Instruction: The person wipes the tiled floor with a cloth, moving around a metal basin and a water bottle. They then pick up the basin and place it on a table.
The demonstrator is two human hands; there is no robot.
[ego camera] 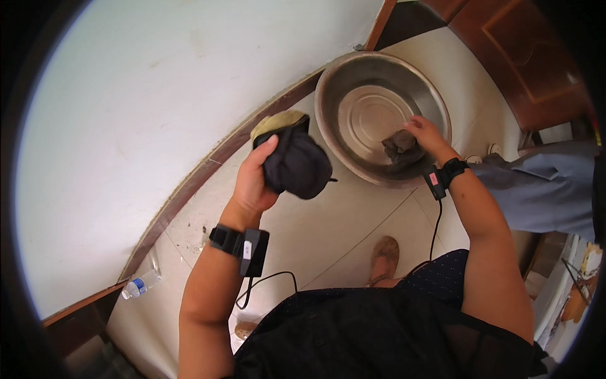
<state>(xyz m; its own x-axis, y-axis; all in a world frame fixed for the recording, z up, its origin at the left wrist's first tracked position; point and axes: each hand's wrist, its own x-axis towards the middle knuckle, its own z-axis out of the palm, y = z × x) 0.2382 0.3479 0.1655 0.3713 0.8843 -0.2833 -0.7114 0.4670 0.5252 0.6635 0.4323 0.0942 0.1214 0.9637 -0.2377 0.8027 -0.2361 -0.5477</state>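
Note:
My left hand [258, 175] grips a bundled dark cloth item [298, 163] with a yellow-green part [279, 122] at its upper edge; its exact kind cannot be told. To the right, a large round metal basin [331, 137] stands on the floor. A crumpled dark grey-brown cloth [401, 144] lies low in the basin on its right side. My right hand [423, 132] is over that side of the basin, its fingers at the cloth; whether they grip it is unclear. Each wrist wears a black strap with a cabled device.
A white wall with a brown skirting [189, 184] runs along the left. A clear plastic bottle [142, 284] lies on the tiled floor. At upper right is a brown wooden panel [530, 61]. Blue-grey fabric [544, 184] hangs at the right, with shoes [494, 149] beside it.

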